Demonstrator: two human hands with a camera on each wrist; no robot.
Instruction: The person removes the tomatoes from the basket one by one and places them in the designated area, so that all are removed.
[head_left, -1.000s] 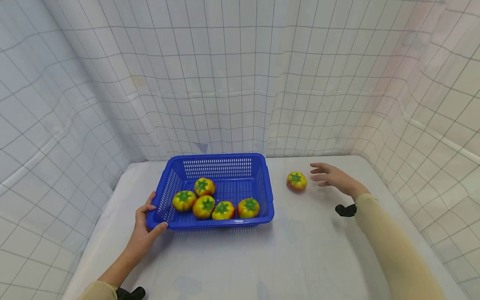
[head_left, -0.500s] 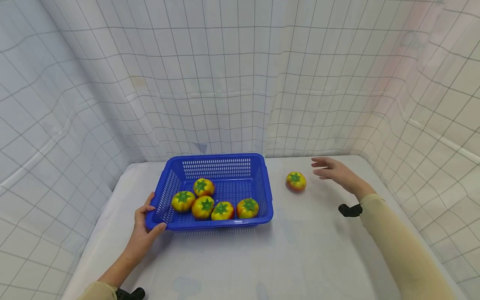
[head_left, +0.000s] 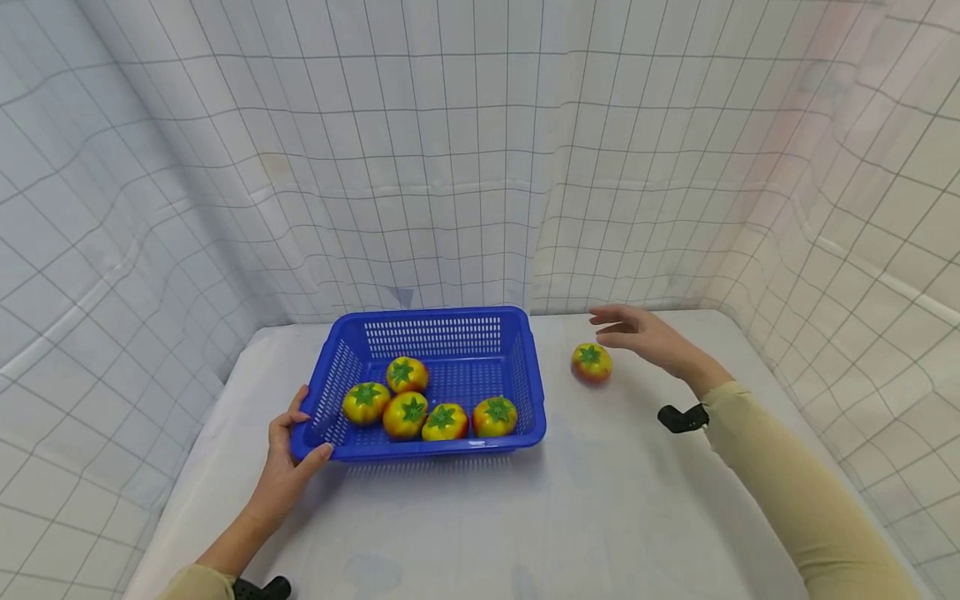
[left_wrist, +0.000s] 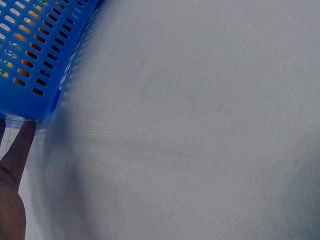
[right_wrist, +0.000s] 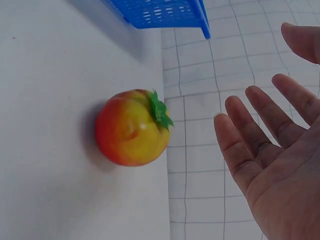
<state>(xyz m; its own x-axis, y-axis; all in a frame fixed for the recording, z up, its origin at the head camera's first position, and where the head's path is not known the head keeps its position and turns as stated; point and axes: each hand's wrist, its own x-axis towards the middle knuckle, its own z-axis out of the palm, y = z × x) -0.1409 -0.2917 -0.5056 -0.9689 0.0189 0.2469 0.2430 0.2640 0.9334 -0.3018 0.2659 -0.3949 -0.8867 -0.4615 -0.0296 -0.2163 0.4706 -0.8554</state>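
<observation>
My left hand (head_left: 281, 475) holds the near left corner of a blue plastic basket (head_left: 442, 452); its thumb lies on the front rim and its fingers on the left side. In the left wrist view, fingers (left_wrist: 21, 150) touch the basket's (left_wrist: 30, 100) corner. Several yellow-and-red tomatoes with green star-shaped tops, one a front tomato (head_left: 406, 416), lie inside. Right of the basket, a lone tomato (head_left: 592, 364) sits on the table. My right hand (head_left: 648, 337) hovers just beyond and right of it, fingers extended, holding nothing. The right wrist view shows this hand (right_wrist: 280, 145) apart from the tomato (right_wrist: 132, 128).
A white cloth covers the table (head_left: 600, 517). White grid-patterned curtains (head_left: 450, 167) enclose the back and both sides, close to the table's edges. Each wrist carries a black device, such as the right wrist device (head_left: 682, 418).
My right hand first drew back slightly to the right, then moved left to just above the lone tomato's far right side. The left hand and basket have stayed in place.
</observation>
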